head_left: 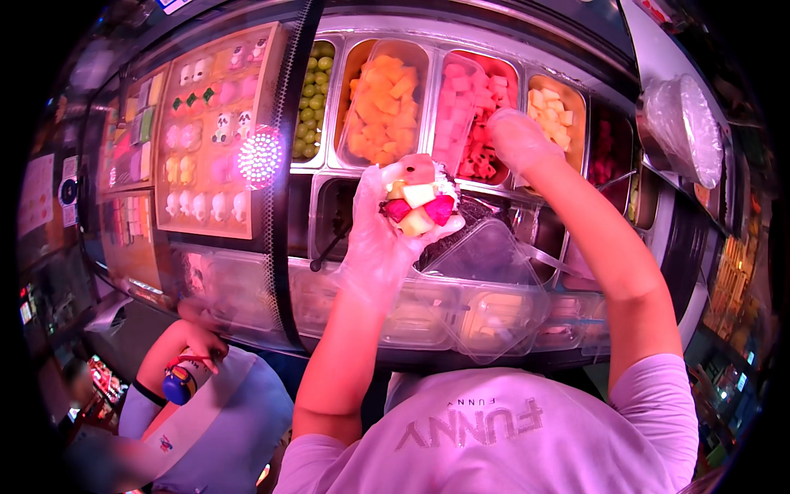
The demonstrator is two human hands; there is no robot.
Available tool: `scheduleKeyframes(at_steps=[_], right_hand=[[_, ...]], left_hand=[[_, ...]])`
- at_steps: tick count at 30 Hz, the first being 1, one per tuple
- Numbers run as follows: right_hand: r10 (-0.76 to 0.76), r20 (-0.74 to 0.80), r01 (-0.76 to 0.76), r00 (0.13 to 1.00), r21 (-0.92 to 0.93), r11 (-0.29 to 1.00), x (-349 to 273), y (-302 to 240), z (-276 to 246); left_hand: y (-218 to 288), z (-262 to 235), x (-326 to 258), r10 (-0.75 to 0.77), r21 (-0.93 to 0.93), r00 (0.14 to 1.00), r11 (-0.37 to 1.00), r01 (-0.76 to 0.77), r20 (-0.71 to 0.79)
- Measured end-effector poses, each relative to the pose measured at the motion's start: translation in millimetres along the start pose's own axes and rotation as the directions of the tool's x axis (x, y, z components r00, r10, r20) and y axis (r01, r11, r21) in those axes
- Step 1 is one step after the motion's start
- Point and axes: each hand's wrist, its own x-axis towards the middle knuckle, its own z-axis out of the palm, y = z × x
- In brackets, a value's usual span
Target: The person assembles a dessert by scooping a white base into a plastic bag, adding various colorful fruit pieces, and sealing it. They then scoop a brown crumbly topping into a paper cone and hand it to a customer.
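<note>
Cradling a fruit cup (418,200), left fingers (372,216) grasp it; right fingers (517,136) clench over pink fruit tray (480,111).

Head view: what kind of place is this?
Likely a dessert or fruit-cup stall counter. A row of metal trays holds green grapes, orange melon cubes and pink fruit cubes. The gloved left hand holds a fruit-topped cup; the right hand reaches into the trays.

Pale posters (37,198) on left wall; round dark sticker (68,192) beside them
</note>
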Motion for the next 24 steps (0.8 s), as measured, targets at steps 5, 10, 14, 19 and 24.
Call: scheduleKeyframes(at_steps=[5,10,14,19,24], right_hand=[[0.063,-0.139,0.014,0.988,0.496,0.868,-30,-37,-70],[-0.422,-0.539,0.683,0.729,0.609,0.403,-66,-105,-107],[-0.447,-0.39,0.498,0.805,0.853,0.154,-69,-118,-65],[-0.573,-0.498,0.732,0.651,0.213,0.647,-73,-130,-74],[-0.068,-0.247,0.245,0.966,0.813,0.529,-50,-123,-76]], left_hand=[[1,6,-4,-0.076,0.075,0.992,0.995,0.068,0.103],[-13,13,-14,0.041,0.183,0.999,0.982,-0.042,0.011],[-12,-1,-13,-0.021,-0.008,0.994,1.0,0.022,0.109],[-16,-25,-17,0.079,0.156,0.996,0.985,-0.07,-0.052],[-11,-33,-22,0.036,0.155,0.994,0.988,-0.019,-0.107]])
